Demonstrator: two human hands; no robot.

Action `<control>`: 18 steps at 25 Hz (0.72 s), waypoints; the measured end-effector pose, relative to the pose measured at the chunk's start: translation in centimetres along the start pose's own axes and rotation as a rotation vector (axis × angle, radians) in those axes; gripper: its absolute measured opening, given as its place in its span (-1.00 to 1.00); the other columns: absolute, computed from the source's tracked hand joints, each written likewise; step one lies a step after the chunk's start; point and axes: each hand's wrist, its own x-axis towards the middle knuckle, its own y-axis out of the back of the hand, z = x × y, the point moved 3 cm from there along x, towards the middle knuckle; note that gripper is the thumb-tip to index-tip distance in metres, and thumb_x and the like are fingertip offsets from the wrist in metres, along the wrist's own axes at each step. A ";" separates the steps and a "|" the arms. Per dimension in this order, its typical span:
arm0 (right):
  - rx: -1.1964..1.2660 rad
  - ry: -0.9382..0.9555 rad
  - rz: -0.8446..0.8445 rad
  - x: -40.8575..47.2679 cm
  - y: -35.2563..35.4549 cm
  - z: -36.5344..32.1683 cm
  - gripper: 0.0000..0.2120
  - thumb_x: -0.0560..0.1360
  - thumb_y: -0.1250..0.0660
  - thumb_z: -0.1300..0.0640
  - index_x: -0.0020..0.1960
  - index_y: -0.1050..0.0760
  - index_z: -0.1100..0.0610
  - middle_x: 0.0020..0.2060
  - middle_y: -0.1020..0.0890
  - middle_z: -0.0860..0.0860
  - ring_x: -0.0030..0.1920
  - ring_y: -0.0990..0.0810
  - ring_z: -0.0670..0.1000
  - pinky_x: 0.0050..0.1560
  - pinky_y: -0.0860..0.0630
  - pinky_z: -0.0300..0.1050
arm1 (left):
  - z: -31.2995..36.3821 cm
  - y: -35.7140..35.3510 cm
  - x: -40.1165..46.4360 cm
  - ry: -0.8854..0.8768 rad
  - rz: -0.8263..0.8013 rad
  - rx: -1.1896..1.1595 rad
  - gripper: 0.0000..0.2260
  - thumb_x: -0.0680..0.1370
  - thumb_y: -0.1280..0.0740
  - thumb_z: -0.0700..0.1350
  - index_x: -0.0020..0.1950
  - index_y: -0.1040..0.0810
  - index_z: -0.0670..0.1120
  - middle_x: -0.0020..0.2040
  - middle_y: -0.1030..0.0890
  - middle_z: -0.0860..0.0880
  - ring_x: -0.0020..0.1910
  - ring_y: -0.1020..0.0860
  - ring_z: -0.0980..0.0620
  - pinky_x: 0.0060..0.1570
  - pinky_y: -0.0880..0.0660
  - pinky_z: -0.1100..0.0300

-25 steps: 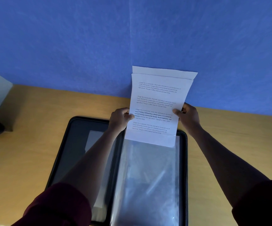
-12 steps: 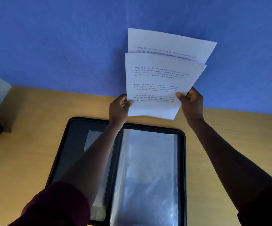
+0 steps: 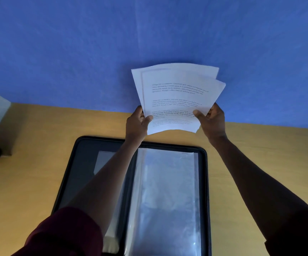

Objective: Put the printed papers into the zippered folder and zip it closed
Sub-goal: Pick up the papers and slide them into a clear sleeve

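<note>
A person is holding up the printed papers (image 3: 177,97) with both hands, in the air above the far end of the zippered folder (image 3: 75,174). The left hand (image 3: 137,122) is pinching the left edge of the papers, with the thumb lying on the front and the other fingers hiding behind. The right hand (image 3: 212,119) is pinching the right edge the same way, thumb on the front page. The papers are not lined up neatly; they are fanning out a little, so the top corners of the back pages are peeking out behind the front one. The bottom edge is bending upward in a soft curve. Small lines of black words are showing on the front page, too small to read. The folder is lying wide open and flat on the yellow wooden table (image 3: 29,163), right under the person's arms. It is black, with a dark zipper edge running all around it. On its right side, shiny clear plastic sleeves (image 3: 166,196) are lying flat. On its left side, a pale pocket (image 3: 102,161) is showing, partly hidden by the left arm. Dark red sleeves (image 3: 66,235) are covering the upper arms. A blue wall (image 3: 94,52) is standing behind the table.
</note>
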 end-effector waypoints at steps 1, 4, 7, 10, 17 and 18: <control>-0.006 -0.006 -0.003 0.1 0.1 0.2 -0.63 0.47 -0.44 0.23 0.25 -0.51 0.10 0.06 -0.68 -0.10 0.03 -0.67 -0.13 0.00 -0.61 -0.23 | 0.2 0.0 0.1 -0.010 -0.003 0.001 -0.78 0.54 -0.31 -0.12 0.18 -0.52 -0.05 0.03 -0.68 0.14 0.00 -0.65 0.05 0.04 -0.59 -0.07; -0.023 -0.039 -0.005 0.4 0.3 0.5 -0.68 0.48 -0.43 0.23 0.21 -0.50 0.09 0.04 -0.67 -0.11 0.04 -0.66 -0.10 0.06 -0.63 -0.12 | 0.4 -0.1 0.4 -0.013 -0.007 0.014 -0.80 0.54 -0.31 -0.09 0.16 -0.51 -0.03 0.02 -0.67 0.16 -0.01 -0.65 0.00 0.01 -0.59 -0.09; -0.061 -0.034 0.007 0.6 0.4 0.4 -0.73 0.51 -0.38 0.23 0.20 -0.53 0.08 0.02 -0.67 -0.10 0.02 -0.65 -0.04 0.02 -0.63 -0.10 | 0.5 -0.3 0.5 -0.026 0.006 0.056 -0.82 0.56 -0.27 -0.08 0.13 -0.52 -0.08 0.00 -0.68 0.06 -0.03 -0.63 -0.04 -0.04 -0.59 -0.07; -0.118 -0.046 -0.030 0.3 0.1 0.8 -0.73 0.52 -0.38 0.21 0.21 -0.53 0.11 0.03 -0.65 -0.07 0.00 -0.64 -0.01 -0.06 -0.59 -0.18 | 0.9 -0.7 0.4 -0.019 0.023 0.105 -0.84 0.60 -0.24 -0.16 0.15 -0.52 -0.12 -0.04 -0.65 0.04 -0.05 -0.60 -0.04 -0.12 -0.51 0.08; -0.172 -0.082 -0.021 0.5 0.3 0.8 -0.74 0.55 -0.35 0.23 0.23 -0.55 0.20 0.06 -0.65 0.00 0.02 -0.60 0.01 0.01 -0.53 -0.13 | 1.5 -0.9 0.3 -0.038 0.070 0.113 -0.83 0.62 -0.21 -0.26 0.17 -0.51 -0.15 -0.07 -0.61 0.05 -0.10 -0.54 0.04 -0.18 -0.42 0.26; -0.203 -0.080 -0.032 0.3 0.3 0.9 -0.75 0.55 -0.34 0.23 0.22 -0.55 0.20 0.06 -0.65 -0.01 0.01 -0.59 0.00 -0.02 -0.52 -0.17 | 1.4 -1.0 0.2 -0.021 0.061 0.113 -0.82 0.62 -0.20 -0.26 0.19 -0.50 -0.15 -0.06 -0.61 0.05 -0.09 -0.54 0.03 -0.18 -0.41 0.26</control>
